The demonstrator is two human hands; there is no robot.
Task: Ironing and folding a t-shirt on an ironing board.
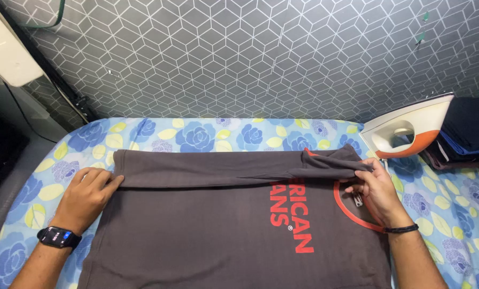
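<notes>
1. Lying flat on the floral ironing board (207,134), the dark grey T-shirt (207,225) has its far edge folded over.
2. Left hand (87,195) presses the fold's corner, fingers together.
3. Right hand (376,190) pinches the folded sleeve.
4. An iron (411,131) stands near the right hand.

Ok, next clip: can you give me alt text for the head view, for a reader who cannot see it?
Two bare hands fold a dark grey T-shirt with red lettering on a blue floral ironing surface: the left hand presses the folded edge flat, the right hand pinches the folded-over sleeve near the red-trimmed collar. A white and orange iron stands at the right beside stacked dark clothes.
</notes>
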